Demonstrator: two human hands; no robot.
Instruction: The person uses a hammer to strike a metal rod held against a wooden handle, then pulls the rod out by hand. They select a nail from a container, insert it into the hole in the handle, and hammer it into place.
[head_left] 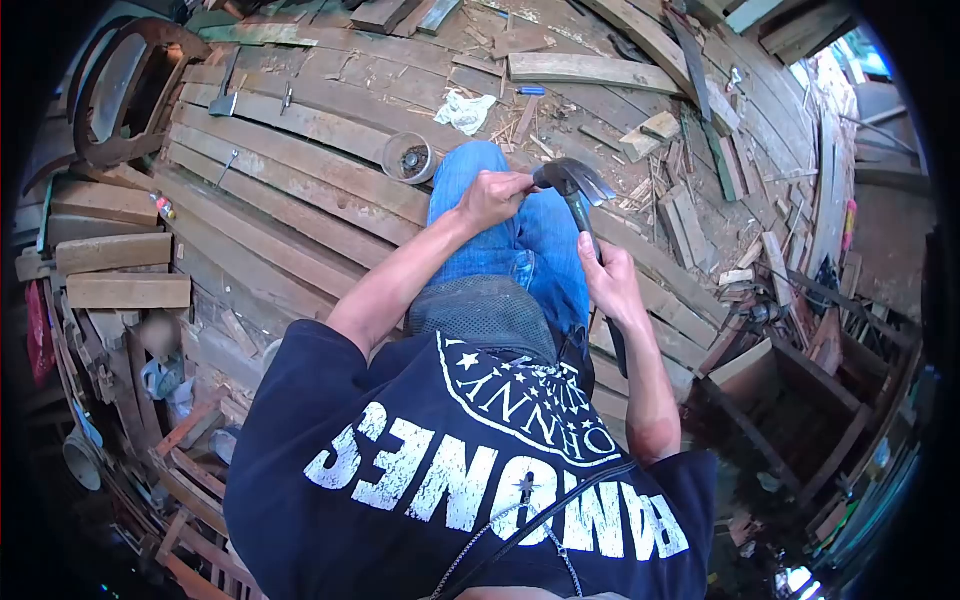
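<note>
My right hand (613, 282) is wrapped round the dark handle of a claw hammer (572, 190), with the thumb lying along it. The hammer is raised over my knees, its claw pointing right and its striking face to the left. My left hand (494, 199) is closed in a pinch just left of the hammer head, its fingertips at or very near the striking face. What those fingers hold, if anything, is too small to make out. Beyond my left hand, a whitish tub (408, 158) with small dark things inside stands beside my knee.
Long planks (290, 165) lie side by side on the left. On them rest a hatchet (224, 100) and a small metal tool (287, 98). A white cloth (465, 112) and a blue object (531, 91) lie ahead. Wood scraps (685, 225) and a wooden box frame (790, 400) are on the right.
</note>
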